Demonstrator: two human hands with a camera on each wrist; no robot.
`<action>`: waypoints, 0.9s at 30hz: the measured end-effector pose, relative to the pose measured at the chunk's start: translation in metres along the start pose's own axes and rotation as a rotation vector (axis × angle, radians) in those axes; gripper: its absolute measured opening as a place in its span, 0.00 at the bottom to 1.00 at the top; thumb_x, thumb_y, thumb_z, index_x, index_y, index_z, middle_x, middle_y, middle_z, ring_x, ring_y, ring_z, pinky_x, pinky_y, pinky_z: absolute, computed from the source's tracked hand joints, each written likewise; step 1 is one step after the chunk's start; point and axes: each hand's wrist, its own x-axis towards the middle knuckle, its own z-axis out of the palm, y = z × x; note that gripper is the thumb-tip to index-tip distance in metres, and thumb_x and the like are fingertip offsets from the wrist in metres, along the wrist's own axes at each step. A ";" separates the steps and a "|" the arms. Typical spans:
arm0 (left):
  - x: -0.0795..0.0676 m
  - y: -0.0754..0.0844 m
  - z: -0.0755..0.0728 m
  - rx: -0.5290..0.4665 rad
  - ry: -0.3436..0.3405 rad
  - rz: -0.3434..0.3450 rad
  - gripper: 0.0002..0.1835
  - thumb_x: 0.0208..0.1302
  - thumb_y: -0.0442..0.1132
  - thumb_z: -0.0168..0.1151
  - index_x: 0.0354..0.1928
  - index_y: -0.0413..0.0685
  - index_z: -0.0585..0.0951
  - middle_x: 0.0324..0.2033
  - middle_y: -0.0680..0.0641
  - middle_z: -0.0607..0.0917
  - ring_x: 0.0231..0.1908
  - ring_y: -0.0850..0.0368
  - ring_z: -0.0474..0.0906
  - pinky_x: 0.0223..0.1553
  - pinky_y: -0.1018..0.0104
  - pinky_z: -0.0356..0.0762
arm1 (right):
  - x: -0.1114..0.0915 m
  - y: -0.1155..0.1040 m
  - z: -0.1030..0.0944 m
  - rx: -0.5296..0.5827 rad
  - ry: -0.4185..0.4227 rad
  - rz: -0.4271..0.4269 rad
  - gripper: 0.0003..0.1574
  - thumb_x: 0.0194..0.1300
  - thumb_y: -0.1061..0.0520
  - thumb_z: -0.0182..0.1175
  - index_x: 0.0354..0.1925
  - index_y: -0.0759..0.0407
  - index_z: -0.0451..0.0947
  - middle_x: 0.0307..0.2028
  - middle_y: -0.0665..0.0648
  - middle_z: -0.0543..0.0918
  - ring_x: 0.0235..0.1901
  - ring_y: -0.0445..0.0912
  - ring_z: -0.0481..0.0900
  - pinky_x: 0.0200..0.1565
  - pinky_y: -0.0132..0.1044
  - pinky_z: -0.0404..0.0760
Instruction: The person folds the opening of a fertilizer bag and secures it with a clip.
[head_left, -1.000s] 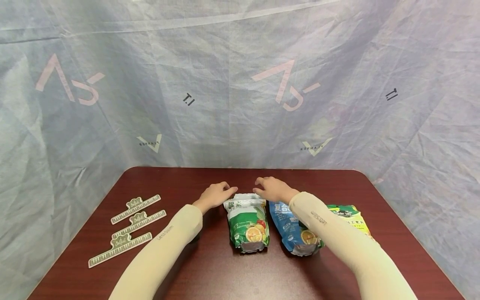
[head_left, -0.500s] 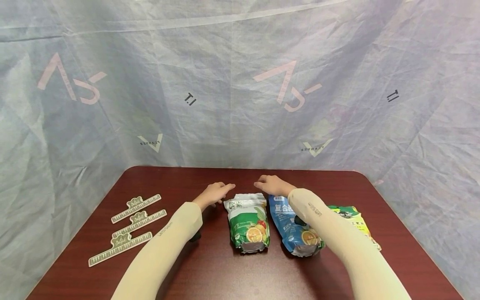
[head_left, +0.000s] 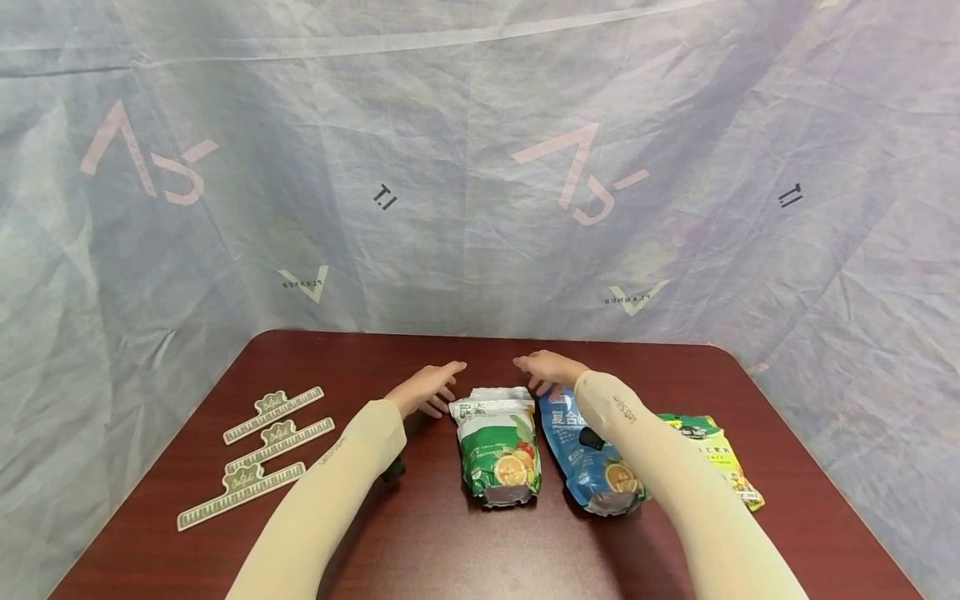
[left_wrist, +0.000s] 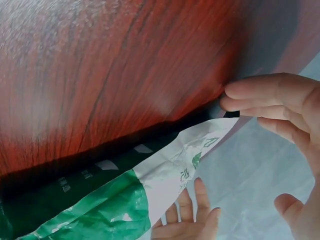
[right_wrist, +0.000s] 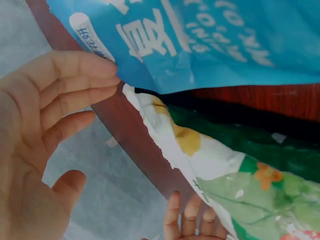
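A green-and-white plastic bag (head_left: 498, 454) printed with fruit lies at the middle of the table, its white top end pointing away from me. Just left of that top end is my left hand (head_left: 426, 388), fingers extended and thumb held apart. My right hand (head_left: 553, 368) is on the other side, its fingers loosely straight and holding nothing. In the right wrist view its fingertips are right at the top corner of a blue bag (right_wrist: 210, 55). The left wrist view has the left fingertips close by the top corner of the green-and-white bag (left_wrist: 167, 167).
Three long flat clips with a piano-key pattern, a far one (head_left: 273, 414), a middle one (head_left: 280, 444) and a near one (head_left: 242, 494), lie at the left. A yellow-and-green bag (head_left: 722, 454) lies at the right, partly behind the right sleeve (head_left: 652, 454). Grey cloth (head_left: 450, 167) hangs behind the table.
Both hands have drawn slightly apart from the white top end of the green-and-white bag, and their fingers have spread and straightened. The bags and clips have stayed in place.
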 end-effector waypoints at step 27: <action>0.011 -0.002 0.000 -0.325 -0.023 -0.131 0.46 0.57 0.66 0.50 0.65 0.36 0.56 0.48 0.32 0.72 0.43 0.39 0.75 0.37 0.54 0.78 | 0.016 0.017 -0.008 0.530 -0.085 0.156 0.40 0.70 0.39 0.38 0.65 0.69 0.54 0.53 0.76 0.68 0.51 0.64 0.71 0.47 0.51 0.74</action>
